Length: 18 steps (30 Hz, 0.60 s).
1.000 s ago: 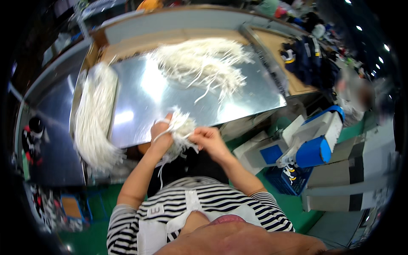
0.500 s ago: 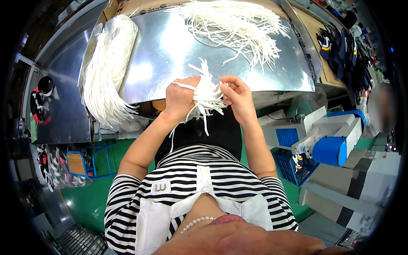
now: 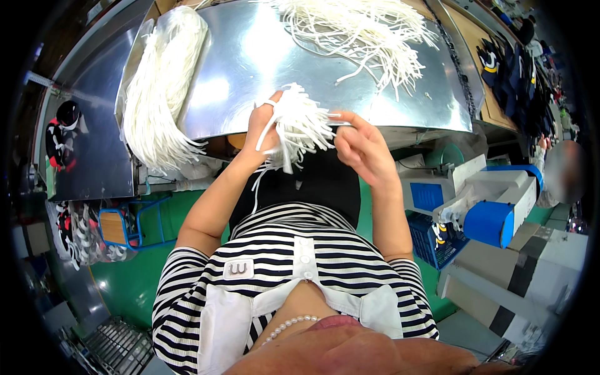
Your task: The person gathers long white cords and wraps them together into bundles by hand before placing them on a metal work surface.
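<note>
A bunch of white cords (image 3: 297, 119) is gathered in my left hand (image 3: 258, 128), whose fingers are mostly hidden behind the strands. The cut ends fan out toward the right, and one long strand dangles toward my lap. At the right side of the bunch, my right hand (image 3: 364, 150) is closed, with thumb and index finger pinching the end of a single cord. Its other fingers are curled in. Both hands are just in front of the near edge of the shiny metal table (image 3: 240, 69).
A long bundle of white cords (image 3: 164, 87) hangs over the table's front left edge. Loose white cords (image 3: 369, 37) lie spread at the back right. To the right stands a blue and white machine (image 3: 494, 219) above a blue crate (image 3: 431, 240). A blue-framed stool (image 3: 119, 228) is at left.
The bunch has turned in my left hand, so its ends now spread toward the right. My right hand has shifted slightly right and down, with its fingers curled tighter.
</note>
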Each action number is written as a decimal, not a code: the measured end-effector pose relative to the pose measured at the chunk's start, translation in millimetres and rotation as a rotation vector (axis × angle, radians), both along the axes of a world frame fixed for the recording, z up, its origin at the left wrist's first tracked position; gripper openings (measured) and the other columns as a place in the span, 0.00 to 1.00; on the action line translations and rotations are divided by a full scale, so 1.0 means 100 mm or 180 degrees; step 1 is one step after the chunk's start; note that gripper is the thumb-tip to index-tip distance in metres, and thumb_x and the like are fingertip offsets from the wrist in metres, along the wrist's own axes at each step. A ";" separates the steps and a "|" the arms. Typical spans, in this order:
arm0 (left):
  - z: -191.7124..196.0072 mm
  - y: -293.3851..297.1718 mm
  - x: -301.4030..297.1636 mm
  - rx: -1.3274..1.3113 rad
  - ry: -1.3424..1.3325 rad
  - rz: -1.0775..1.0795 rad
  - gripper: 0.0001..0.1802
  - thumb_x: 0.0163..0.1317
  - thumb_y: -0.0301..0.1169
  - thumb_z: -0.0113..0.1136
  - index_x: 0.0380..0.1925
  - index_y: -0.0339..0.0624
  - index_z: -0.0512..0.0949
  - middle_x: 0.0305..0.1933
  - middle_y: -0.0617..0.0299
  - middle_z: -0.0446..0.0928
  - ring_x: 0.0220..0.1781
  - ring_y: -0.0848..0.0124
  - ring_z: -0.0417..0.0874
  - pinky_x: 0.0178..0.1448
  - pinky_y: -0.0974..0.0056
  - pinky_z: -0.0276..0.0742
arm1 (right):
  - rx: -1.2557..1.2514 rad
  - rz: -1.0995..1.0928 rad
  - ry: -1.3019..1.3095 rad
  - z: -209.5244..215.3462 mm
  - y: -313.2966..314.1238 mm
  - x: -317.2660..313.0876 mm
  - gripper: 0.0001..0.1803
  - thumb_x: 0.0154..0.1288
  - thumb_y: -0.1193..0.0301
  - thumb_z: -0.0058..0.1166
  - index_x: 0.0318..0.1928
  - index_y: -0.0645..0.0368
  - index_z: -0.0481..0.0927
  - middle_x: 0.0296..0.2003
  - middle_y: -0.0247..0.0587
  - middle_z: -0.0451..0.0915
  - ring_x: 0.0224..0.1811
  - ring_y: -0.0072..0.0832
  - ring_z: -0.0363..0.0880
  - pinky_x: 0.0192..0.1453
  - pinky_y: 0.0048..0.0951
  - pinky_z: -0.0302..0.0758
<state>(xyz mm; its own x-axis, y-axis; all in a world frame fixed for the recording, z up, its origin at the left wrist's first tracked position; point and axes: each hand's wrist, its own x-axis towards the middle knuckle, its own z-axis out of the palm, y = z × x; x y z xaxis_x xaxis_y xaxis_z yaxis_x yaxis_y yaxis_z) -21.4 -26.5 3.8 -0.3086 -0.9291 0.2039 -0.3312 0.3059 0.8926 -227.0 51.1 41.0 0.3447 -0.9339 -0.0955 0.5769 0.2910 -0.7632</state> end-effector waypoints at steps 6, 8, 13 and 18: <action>0.13 -0.05 0.10 -0.2113 -0.0774 0.0062 0.09 0.52 0.33 0.63 0.31 0.41 0.77 0.24 0.56 0.76 0.27 0.59 0.78 0.33 0.60 0.73 | -0.0137 -0.0057 0.1814 0.00 0.21 0.04 0.11 0.69 0.72 0.50 0.48 0.64 0.76 0.26 0.34 0.79 0.23 0.12 0.68 0.25 0.13 0.62; 0.09 -0.06 0.10 -0.2716 -0.0824 -0.0029 0.11 0.45 0.34 0.65 0.28 0.43 0.77 0.19 0.60 0.69 0.22 0.60 0.73 0.29 0.59 0.69 | -0.0270 -0.1103 0.1469 -0.06 0.13 0.00 0.12 0.70 0.72 0.48 0.50 0.64 0.75 0.30 0.36 0.80 0.24 0.13 0.69 0.26 0.14 0.63; 0.12 0.04 0.03 -0.3016 -0.0896 -0.0366 0.13 0.41 0.33 0.65 0.30 0.44 0.78 0.18 0.63 0.66 0.21 0.64 0.73 0.29 0.61 0.69 | -0.0051 -0.0431 0.1813 0.00 -0.02 0.16 0.16 0.68 0.74 0.51 0.55 0.62 0.72 0.34 0.33 0.79 0.28 0.14 0.72 0.27 0.14 0.63; 0.12 0.02 0.02 -0.2759 -0.0741 -0.0330 0.10 0.48 0.32 0.63 0.31 0.45 0.79 0.19 0.62 0.68 0.20 0.61 0.73 0.29 0.62 0.70 | -0.0372 -0.1763 0.1011 -0.11 -0.05 0.01 0.02 0.69 0.76 0.51 0.39 0.61 0.75 0.31 0.33 0.77 0.22 0.12 0.64 0.24 0.13 0.56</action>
<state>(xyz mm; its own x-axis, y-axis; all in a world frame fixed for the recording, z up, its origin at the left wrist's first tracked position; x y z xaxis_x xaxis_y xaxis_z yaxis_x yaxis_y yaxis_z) -18.9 -24.7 15.5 -0.5033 -0.4437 0.7415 -0.4080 0.8784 0.2488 -225.5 45.7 30.0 -0.2192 -0.9757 -0.0004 0.3586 -0.0802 -0.9300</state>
